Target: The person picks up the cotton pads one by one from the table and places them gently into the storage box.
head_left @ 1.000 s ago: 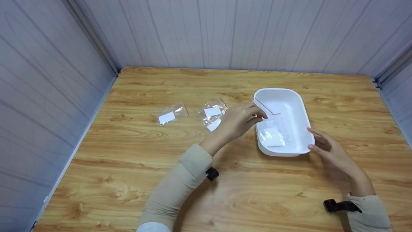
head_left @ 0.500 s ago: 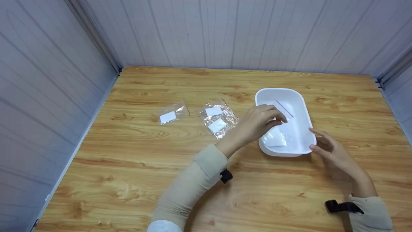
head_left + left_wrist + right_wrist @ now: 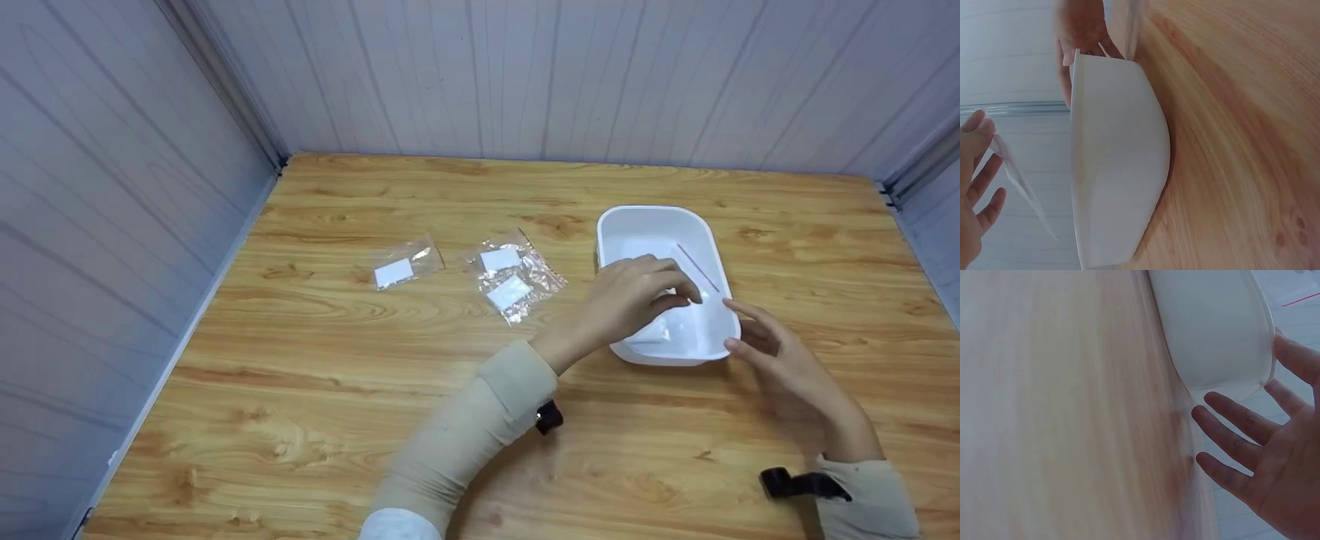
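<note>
Left hand [image 3: 637, 295] moved one bag [image 3: 1022, 183] right; three bags [image 3: 500, 260] lie left

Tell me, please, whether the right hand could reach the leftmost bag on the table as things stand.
Probably not directly: the right hand touches the box, and both the box and the left hand lie between it and the leftmost bag.
</note>
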The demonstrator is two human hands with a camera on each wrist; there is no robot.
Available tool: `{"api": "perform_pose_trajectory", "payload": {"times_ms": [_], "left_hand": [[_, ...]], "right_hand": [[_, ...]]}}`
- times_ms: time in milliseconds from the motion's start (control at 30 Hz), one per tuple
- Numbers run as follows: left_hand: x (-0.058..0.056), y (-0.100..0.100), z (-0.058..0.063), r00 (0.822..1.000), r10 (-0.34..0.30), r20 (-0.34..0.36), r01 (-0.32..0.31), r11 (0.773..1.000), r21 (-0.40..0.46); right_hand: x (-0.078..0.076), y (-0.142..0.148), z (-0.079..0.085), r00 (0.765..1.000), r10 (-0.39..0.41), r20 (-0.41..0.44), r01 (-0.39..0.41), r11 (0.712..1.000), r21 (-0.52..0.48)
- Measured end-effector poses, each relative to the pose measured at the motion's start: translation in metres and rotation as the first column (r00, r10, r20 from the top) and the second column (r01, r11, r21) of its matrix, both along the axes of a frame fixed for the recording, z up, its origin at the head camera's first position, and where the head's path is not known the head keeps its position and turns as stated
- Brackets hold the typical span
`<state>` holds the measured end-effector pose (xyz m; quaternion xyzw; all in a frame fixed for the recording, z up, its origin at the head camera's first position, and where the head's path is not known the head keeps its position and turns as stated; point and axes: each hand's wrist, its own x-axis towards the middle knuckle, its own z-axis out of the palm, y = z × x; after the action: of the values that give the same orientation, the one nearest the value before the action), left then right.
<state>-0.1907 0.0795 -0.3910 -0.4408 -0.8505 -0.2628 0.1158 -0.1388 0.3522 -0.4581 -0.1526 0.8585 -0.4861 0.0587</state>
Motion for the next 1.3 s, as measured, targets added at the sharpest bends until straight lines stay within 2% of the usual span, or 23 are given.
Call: {"api": "perform_pose_trajectory", "payload": {"times_ms": [367, 667, 867, 1033, 1300], "left_hand": [[0.000, 0.010, -0.014, 1.000, 0.014, 0.011, -0.014, 0.999, -0.036], [-0.002, 0.008, -0.027, 0.995, -0.025, 0.092, 0.032, 0.997, -0.070], [-0.003, 0.012, -0.028, 0.995, -0.044, 0.094, 0.053, 0.994, -0.099], [-0.003, 0.015, -0.026, 0.995, -0.054, 0.088, 0.062, 0.994, -0.088], [-0.002, 0.017, -0.025, 0.997, -0.047, 0.057, 0.052, 0.995, -0.084]], "right_hand": [[0.000, 0.002, 0.000, 1.000, -0.006, 0.011, 0.006, 1.000, -0.002], [0.000, 0.000, 0.000, 1.000, -0.010, 0.009, 0.010, 1.000, 0.019], [0.000, -0.001, 0.001, 1.000, -0.006, 0.005, 0.006, 1.000, 0.008], [0.000, 0.000, 0.001, 1.000, -0.001, -0.010, 0.001, 1.000, 0.004], [0.000, 0.000, 0.000, 1.000, -0.009, -0.013, 0.009, 1.000, -0.006]]}}
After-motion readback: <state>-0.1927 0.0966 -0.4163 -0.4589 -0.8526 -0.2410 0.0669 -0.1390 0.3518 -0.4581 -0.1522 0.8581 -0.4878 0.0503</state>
